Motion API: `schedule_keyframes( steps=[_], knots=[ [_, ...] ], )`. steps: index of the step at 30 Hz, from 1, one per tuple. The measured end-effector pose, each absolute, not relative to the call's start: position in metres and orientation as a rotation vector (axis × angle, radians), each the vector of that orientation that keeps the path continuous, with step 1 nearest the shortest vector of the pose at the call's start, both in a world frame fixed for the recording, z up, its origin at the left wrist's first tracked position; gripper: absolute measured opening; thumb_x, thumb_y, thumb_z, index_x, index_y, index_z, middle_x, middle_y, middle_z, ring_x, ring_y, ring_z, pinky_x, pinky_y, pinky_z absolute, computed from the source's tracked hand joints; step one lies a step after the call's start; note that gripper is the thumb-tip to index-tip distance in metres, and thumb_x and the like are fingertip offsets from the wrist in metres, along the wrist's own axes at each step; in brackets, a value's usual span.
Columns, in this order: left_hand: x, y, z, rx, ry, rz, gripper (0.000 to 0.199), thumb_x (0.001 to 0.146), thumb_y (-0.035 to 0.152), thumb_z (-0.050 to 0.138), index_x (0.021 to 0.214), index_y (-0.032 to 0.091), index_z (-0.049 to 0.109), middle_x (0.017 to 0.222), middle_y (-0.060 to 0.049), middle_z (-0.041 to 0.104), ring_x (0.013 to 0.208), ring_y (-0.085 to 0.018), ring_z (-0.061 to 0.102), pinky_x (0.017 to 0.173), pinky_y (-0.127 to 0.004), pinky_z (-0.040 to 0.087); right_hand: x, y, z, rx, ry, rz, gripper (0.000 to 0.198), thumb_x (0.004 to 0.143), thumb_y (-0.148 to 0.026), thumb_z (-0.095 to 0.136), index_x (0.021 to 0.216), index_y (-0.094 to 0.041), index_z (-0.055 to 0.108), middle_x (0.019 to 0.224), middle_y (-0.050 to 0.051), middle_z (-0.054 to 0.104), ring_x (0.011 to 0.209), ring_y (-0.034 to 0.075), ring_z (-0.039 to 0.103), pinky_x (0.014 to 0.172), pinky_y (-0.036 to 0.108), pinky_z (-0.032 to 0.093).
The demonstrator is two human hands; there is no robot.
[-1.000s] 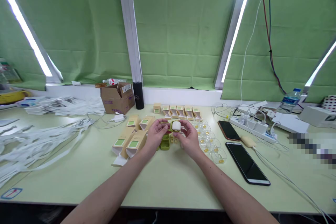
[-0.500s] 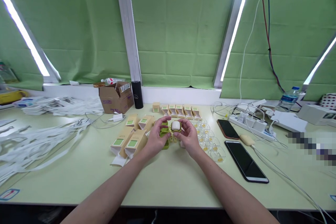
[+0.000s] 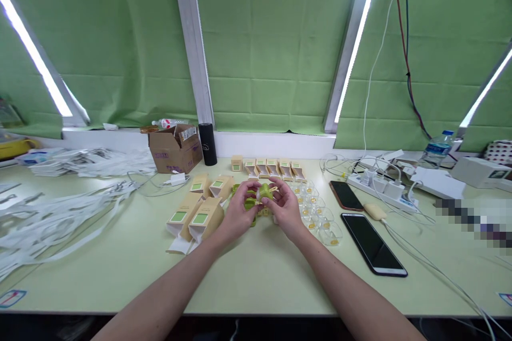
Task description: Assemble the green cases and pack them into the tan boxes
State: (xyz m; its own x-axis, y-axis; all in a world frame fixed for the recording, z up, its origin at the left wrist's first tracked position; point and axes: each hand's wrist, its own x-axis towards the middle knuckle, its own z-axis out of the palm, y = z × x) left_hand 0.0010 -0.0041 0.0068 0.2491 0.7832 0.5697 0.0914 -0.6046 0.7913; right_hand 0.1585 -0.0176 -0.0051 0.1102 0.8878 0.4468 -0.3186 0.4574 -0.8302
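My left hand [image 3: 241, 205] and my right hand [image 3: 286, 208] are both closed on a small, rounded green case [image 3: 264, 192] with a pale yellow cord loop, held just above the table. Fingertips of both hands cover parts of it. Under and beside my left fingers lie more green cases [image 3: 249, 203], partly hidden. Close to my right hand stand several clear plastic cups [image 3: 316, 213] with yellow spots in them. Left of my left hand lie several kraft paper boxes [image 3: 207, 218] with green labels and open flaps.
A row of small kraft boxes [image 3: 272, 168] stands farther back. On the right are two phones [image 3: 374, 245], a power strip [image 3: 384, 192] and tangled white cables. To the left are a cardboard carton [image 3: 176, 152], a black cylinder [image 3: 207, 144] and white straps [image 3: 80, 208].
The held case has been turned between my hands: its white face showed before, and its green side with the cord loop shows now. Both hands stay in nearly the same place.
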Motion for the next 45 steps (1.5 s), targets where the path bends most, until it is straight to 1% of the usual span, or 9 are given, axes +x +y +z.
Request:
schedule_keyframes(
  steps=[4, 11, 19, 27, 30, 33, 37, 41, 45],
  knots=[
    [0.002, -0.002, 0.003, 1.853, 0.801, 1.405, 0.042, 0.082, 0.014, 0.072, 0.121, 0.024, 0.059, 0.126, -0.008, 0.063, 0.113, -0.023, 0.065, 0.100, -0.042, 0.058, 0.157, -0.018, -0.003, -0.623, -1.035, 1.017, 0.067, 0.071, -0.039, 0.095, 0.128, -0.028, 0.062, 0.102, 0.000, 0.068, 0.089, 0.016, 0.072, 0.074, 0.027, 0.062],
    [0.001, -0.005, 0.005, 2.011, 0.846, 1.462, 0.038, 0.087, 0.015, 0.069, 0.122, 0.025, 0.058, 0.122, -0.007, 0.062, 0.112, -0.021, 0.063, 0.101, -0.042, 0.056, 0.160, -0.018, 0.001, -0.626, -0.911, 1.224, 0.068, 0.076, -0.057, 0.091, 0.125, -0.024, 0.058, 0.088, 0.001, 0.079, 0.075, 0.018, 0.075, 0.065, 0.028, 0.062],
    [0.002, -0.010, 0.008, 2.178, 0.867, 1.472, 0.038, 0.089, 0.011, 0.064, 0.125, 0.025, 0.058, 0.124, -0.008, 0.063, 0.113, -0.022, 0.064, 0.099, -0.040, 0.057, 0.158, -0.019, 0.001, -0.624, -0.827, 1.395, 0.069, 0.069, -0.066, 0.091, 0.114, -0.023, 0.061, 0.084, 0.001, 0.079, 0.074, 0.021, 0.079, 0.064, 0.030, 0.063],
    [0.000, -0.009, 0.009, 2.207, 0.898, 1.494, 0.038, 0.098, 0.018, 0.061, 0.135, 0.027, 0.061, 0.128, -0.009, 0.065, 0.114, -0.023, 0.064, 0.103, -0.043, 0.056, 0.158, -0.020, 0.003, -0.618, -0.918, 1.376, 0.063, 0.075, -0.069, 0.085, 0.113, -0.025, 0.062, 0.087, 0.002, 0.079, 0.068, 0.021, 0.076, 0.059, 0.032, 0.062],
    [-0.001, -0.008, 0.010, 2.200, 0.917, 1.506, 0.038, 0.099, 0.021, 0.061, 0.137, 0.027, 0.062, 0.128, -0.009, 0.065, 0.111, -0.023, 0.064, 0.101, -0.043, 0.055, 0.160, -0.018, 0.002, -0.657, -0.996, 1.276, 0.059, 0.080, -0.069, 0.080, 0.113, -0.025, 0.061, 0.084, 0.002, 0.076, 0.067, 0.021, 0.074, 0.059, 0.033, 0.060],
    [-0.002, -0.007, 0.011, 2.181, 0.943, 1.506, 0.038, 0.101, 0.026, 0.062, 0.139, 0.027, 0.062, 0.126, -0.008, 0.065, 0.106, -0.022, 0.062, 0.098, -0.040, 0.055, 0.163, -0.018, 0.001, -0.772, -1.101, 1.033, 0.045, 0.089, -0.059, 0.073, 0.114, -0.023, 0.063, 0.084, 0.002, 0.074, 0.069, 0.019, 0.072, 0.060, 0.031, 0.058],
    [-0.003, -0.007, 0.013, 2.177, 0.977, 1.471, 0.037, 0.103, 0.032, 0.061, 0.140, 0.027, 0.062, 0.122, -0.008, 0.064, 0.099, -0.021, 0.061, 0.095, -0.039, 0.055, 0.170, -0.025, 0.005, -0.904, -1.323, 0.549, 0.029, 0.093, -0.034, 0.069, 0.120, -0.023, 0.069, 0.111, 0.008, 0.073, 0.088, 0.019, 0.070, 0.070, 0.032, 0.059],
    [-0.004, -0.006, 0.012, 2.199, 0.939, 1.427, 0.040, 0.105, 0.032, 0.056, 0.145, 0.027, 0.060, 0.125, -0.010, 0.063, 0.106, -0.022, 0.062, 0.099, -0.042, 0.055, 0.173, -0.029, 0.006, -0.841, -1.542, 0.239, 0.036, 0.096, -0.022, 0.063, 0.131, -0.027, 0.069, 0.130, 0.012, 0.067, 0.102, 0.022, 0.070, 0.074, 0.034, 0.061],
    [-0.004, -0.004, 0.010, 2.227, 0.874, 1.372, 0.042, 0.108, 0.031, 0.050, 0.149, 0.028, 0.058, 0.128, -0.010, 0.061, 0.117, -0.023, 0.062, 0.104, -0.042, 0.055, 0.174, -0.027, 0.000, -0.817, -1.684, 0.115, 0.042, 0.099, -0.019, 0.059, 0.140, -0.028, 0.066, 0.132, 0.013, 0.065, 0.118, 0.027, 0.067, 0.083, 0.039, 0.064]
  ],
)
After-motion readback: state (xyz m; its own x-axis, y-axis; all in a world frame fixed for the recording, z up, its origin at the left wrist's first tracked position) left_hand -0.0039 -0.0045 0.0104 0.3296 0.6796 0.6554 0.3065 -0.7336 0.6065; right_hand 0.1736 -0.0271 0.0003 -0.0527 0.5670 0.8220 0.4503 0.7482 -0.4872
